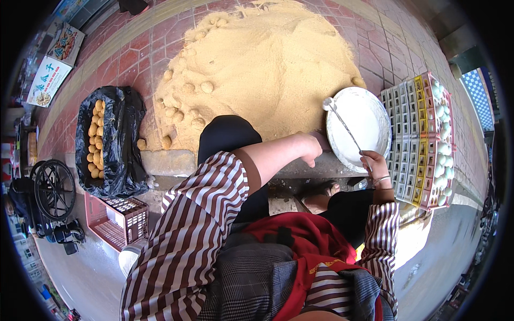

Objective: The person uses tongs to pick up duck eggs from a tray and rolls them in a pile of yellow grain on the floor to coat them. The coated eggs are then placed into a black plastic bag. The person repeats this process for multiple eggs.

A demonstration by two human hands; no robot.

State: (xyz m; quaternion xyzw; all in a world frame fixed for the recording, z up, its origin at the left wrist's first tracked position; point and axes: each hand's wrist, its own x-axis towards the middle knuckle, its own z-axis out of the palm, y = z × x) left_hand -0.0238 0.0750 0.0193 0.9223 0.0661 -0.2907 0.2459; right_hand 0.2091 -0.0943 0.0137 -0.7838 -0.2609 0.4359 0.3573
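My right hand (374, 163) grips the near end of a thin twisted metal rod (348, 130). The rod slants over a round basin of white liquid or paste (361, 120); its far end, a rounded piece coated white (329, 103), lies over the basin's left rim. My left hand (308, 149), its fingers curled downward, hangs left of the basin near the edge of a large heap of tan, grainy material (265, 68). Whether it holds anything is hidden. Several tan-coated balls (207, 86) lie on the heap's left part.
Stacked plastic trays (419, 140) with pale green eggs (444, 148) on top stand right of the basin. At left, a container lined with black plastic (124, 140) holds coated balls (93, 129), with a pink crate (116, 220) beside it. A wheelchair (54, 190) stands farther left.
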